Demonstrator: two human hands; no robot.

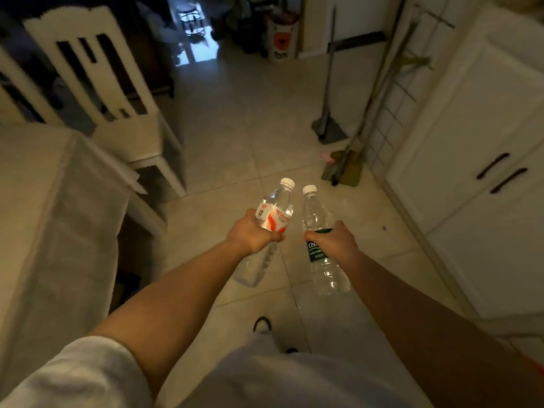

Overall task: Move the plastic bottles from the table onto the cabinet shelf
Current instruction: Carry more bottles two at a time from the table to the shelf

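Note:
My left hand (250, 234) grips a clear plastic bottle with a red and white label (275, 213) around its middle, white cap pointing away from me. My right hand (338, 241) grips a second clear bottle with a green label (316, 254), also white-capped. Both bottles are held side by side over the tiled floor, a small gap between them. The table (44, 201) with a pale cloth lies at my left. White cabinet doors with dark handles (471, 187) stand at my right; no shelf is in view.
A white chair (117, 113) stands past the table on the left. A broom and mop (338, 142) lean by a wire rack along the right wall. Tiled floor stretches ahead between table and cabinet. My foot (265, 328) shows below.

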